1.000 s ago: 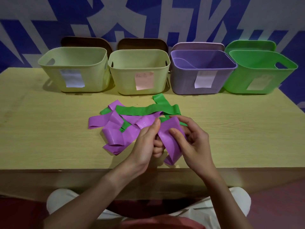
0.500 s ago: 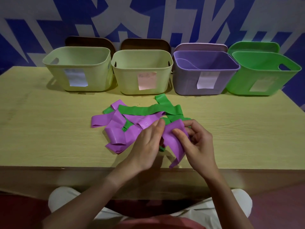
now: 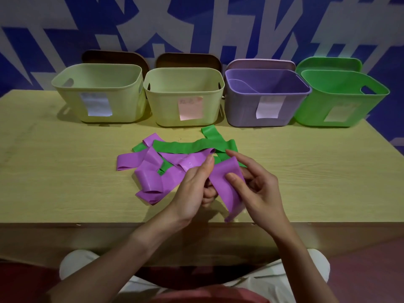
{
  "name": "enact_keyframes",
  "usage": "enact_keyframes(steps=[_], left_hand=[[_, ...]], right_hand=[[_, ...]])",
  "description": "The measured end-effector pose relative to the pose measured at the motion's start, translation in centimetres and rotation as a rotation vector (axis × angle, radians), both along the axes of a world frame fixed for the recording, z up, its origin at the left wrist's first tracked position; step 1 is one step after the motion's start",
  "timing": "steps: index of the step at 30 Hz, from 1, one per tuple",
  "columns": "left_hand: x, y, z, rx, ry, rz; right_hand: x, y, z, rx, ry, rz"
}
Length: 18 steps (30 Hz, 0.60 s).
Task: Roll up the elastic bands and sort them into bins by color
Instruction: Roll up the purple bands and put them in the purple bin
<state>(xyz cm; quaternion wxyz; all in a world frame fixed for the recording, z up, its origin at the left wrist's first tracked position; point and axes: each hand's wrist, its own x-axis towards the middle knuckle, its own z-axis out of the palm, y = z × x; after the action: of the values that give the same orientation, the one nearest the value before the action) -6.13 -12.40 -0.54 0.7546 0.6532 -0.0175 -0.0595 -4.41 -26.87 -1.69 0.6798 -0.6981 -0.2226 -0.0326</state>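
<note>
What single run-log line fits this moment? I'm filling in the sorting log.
left hand: holds purple elastic band | right hand: holds same band | purple plastic bin: band not yet in

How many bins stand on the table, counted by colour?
Pale yellow-green bins: 2, the left one and the one beside it
Purple bin: 1
Green bin: 1
Total: 4 bins, in one row along the far side of the table.
</note>
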Motion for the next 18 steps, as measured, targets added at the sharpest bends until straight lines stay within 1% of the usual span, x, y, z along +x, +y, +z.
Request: enact_keyframes(steps=[1, 3, 5, 9, 13, 15, 17, 18], left_hand=[[0.0, 0.0, 0.1, -0.024, 0.042, -0.026], [0.2, 0.1, 0.1, -0.007, 0.084, -0.056], [0.5, 0.1, 0.3, 0.080, 0.073, -0.057], [0.6, 0.0, -0.3, 0.368, -0.108, 0.080], [0.6, 0.1, -1.2, 0.540, -0.339, 0.142], [0.7, 0.1, -1.4, 0.568, -0.378, 0.179], [0.7, 0.0, -1.2, 0.523, -0.378, 0.190], [0.7, -0.1, -0.9, 0.477, -0.350, 0.191]], right_hand=[[0.0, -0.1, 0.0, 0.000, 0.005, -0.009], [0.1, -0.2, -0.1, -0.008, 0.008, -0.039], [0.0, -0.2, -0.2, -0.006, 0.019, -0.050], [-0.2, 0.0, -0.4, 0.031, 0.072, -0.072], [0.1, 0.3, -0.6, 0.080, 0.110, -0.090], [0.1, 0.4, -0.7, 0.076, 0.109, -0.067], [0.1, 0.4, -0.7, 0.089, 0.108, -0.034], [0.2, 0.2, -0.8, 0.099, 0.107, -0.019]])
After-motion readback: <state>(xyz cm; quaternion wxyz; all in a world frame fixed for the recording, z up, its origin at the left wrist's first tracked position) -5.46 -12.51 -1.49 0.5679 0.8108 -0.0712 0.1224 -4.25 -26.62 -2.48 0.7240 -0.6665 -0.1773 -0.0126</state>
